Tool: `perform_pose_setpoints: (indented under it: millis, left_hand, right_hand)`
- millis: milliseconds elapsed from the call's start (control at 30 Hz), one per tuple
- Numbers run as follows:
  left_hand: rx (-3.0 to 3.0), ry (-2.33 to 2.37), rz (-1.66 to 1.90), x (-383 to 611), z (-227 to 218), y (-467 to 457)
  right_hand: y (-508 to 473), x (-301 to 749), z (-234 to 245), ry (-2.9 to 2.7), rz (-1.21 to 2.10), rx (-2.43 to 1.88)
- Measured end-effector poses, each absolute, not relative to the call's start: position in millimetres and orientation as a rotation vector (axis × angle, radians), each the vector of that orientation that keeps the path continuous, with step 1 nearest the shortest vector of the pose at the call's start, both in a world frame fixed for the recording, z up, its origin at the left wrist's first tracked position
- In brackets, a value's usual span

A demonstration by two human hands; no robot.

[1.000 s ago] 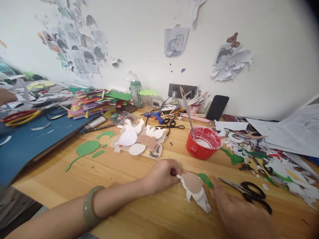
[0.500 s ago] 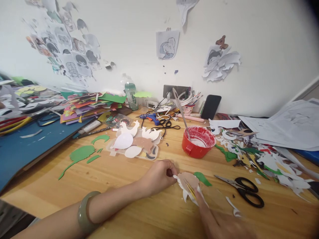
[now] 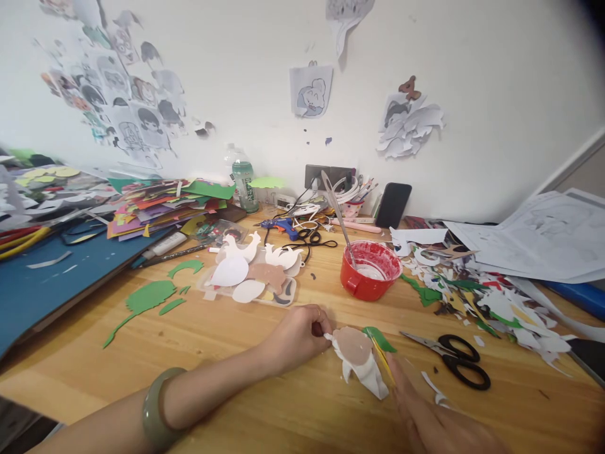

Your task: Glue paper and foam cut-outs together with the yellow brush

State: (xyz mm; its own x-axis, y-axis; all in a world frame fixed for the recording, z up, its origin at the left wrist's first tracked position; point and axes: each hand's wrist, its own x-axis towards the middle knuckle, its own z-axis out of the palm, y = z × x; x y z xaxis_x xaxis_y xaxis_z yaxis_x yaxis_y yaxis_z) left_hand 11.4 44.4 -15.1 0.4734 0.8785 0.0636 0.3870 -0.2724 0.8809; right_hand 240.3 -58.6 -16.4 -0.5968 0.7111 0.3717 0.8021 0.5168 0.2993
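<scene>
A small white paper cutout point(image 3: 371, 376) with a tan rounded piece point(image 3: 353, 345) on it lies on the table in front of me. My left hand point(image 3: 302, 334) pinches the cutout's left tip, fingers closed. In my right hand point(image 3: 420, 403) is a thin yellow stick point(image 3: 384, 364), held to the right of the cutout, its tip close to a green paper leaf shape point(image 3: 380, 339). The stick's kind cannot be made out. Black-handled scissors point(image 3: 454, 359) lie partly open to the right, touched by neither hand.
Behind the hands stands a red cup point(image 3: 362, 284) of white paste with a long-handled tool. A clear tray point(image 3: 283, 299) of paper shapes sits left of it, green cutouts point(image 3: 149, 296) farther left. Paper scraps point(image 3: 472, 296) pile up at right; a phone point(image 3: 394, 205) leans at the back.
My right hand has moved the yellow stick rightward off the tan piece to the cutout's right side. My left hand keeps its pinch. The view has shifted slightly.
</scene>
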Motion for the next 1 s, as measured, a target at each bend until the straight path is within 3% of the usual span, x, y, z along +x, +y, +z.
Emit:
perform_pose_setpoints:
  millis: [1000]
  left_hand:
    - [1.882,1.058,0.753,11.1,-18.1,44.7]
  right_hand:
    - [-59.3,249.3,-24.1,-2.577,-0.73,-1.389]
